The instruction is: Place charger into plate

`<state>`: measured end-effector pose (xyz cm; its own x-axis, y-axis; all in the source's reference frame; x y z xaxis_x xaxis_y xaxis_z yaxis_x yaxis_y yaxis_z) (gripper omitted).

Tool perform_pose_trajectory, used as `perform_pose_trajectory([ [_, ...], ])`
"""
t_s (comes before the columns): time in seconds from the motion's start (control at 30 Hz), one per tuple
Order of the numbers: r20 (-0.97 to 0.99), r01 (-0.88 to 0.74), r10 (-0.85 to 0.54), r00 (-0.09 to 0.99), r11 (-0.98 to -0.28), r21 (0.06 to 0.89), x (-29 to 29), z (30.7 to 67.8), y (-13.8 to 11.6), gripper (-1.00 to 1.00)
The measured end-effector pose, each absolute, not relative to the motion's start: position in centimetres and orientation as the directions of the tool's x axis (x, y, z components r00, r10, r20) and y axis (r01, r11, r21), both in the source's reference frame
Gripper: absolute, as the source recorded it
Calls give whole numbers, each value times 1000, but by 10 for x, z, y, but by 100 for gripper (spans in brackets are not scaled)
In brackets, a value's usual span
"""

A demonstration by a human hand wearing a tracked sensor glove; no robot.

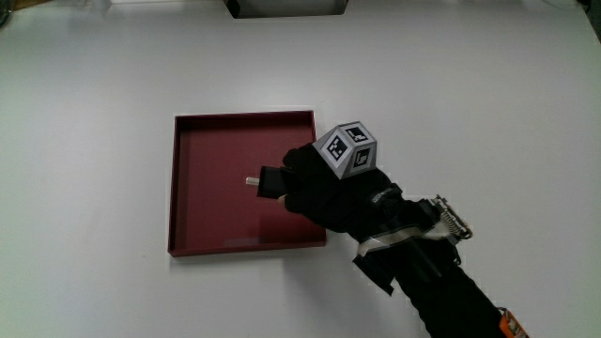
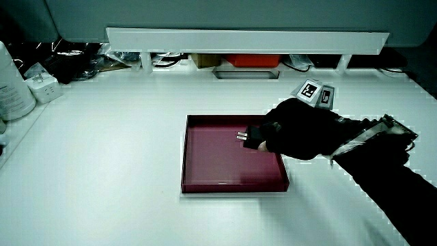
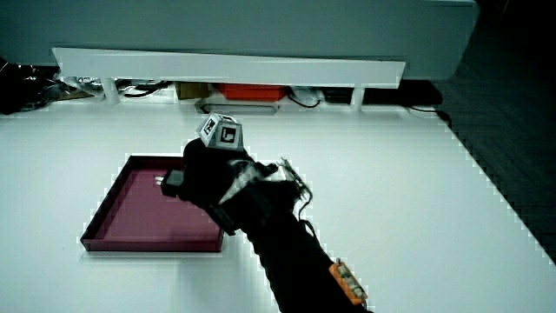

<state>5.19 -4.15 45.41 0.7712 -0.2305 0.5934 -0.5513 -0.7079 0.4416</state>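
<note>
One hand [image 1: 324, 192] does all the work here, sitting abt mid-frame in the main view, w/ its fingers closed round the charger [image 1: 268, 182]. It's a small dark block, and its metal prongs stick out of the grip and point away from the palm. The charger is over the inside of the plate [image 1: 174, 188], a dark red square dish w/ a low rim. It's well within the rim, roughly over the middle of the floor on the hand's side. Whether it's touching the floor or just above it can't be told from any view. The forearm [image 1: 451, 291] crosses the plate's rim at the corner nearest the person, prob. so the wrist stays low enough to set the thing down, not drop it. The patterned cube [image 1: 347, 150] on the glove faces up. In both side views the charger [image 2: 249, 138] [image 3: 172, 181] sits low against the red floor, and the hand [image 2: 293, 133] [image 3: 204, 178] is tilted down toward it. Judging by this, the carry is abt done and what's left is to let go. Holding it by the body end keeps the prongs clear, so it should lie flat. The white table [image 1: 94, 75] round the plate plays no part.
</note>
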Motion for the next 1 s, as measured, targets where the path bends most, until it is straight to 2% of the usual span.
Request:
perform_pose_trajectory([
  [0.53, 569, -527, -186, 801, -669, 524, 24, 505, -29, 0],
  [0.77, 528, -499, -168, 833, -641, 583, 19, 533, -22, 0],
  [0.87, 543, -502, -162, 824, -652, 568, 19, 526, -22, 0],
  [1.0, 531, -496, -165, 831, -650, 576, 19, 534, -20, 0],
])
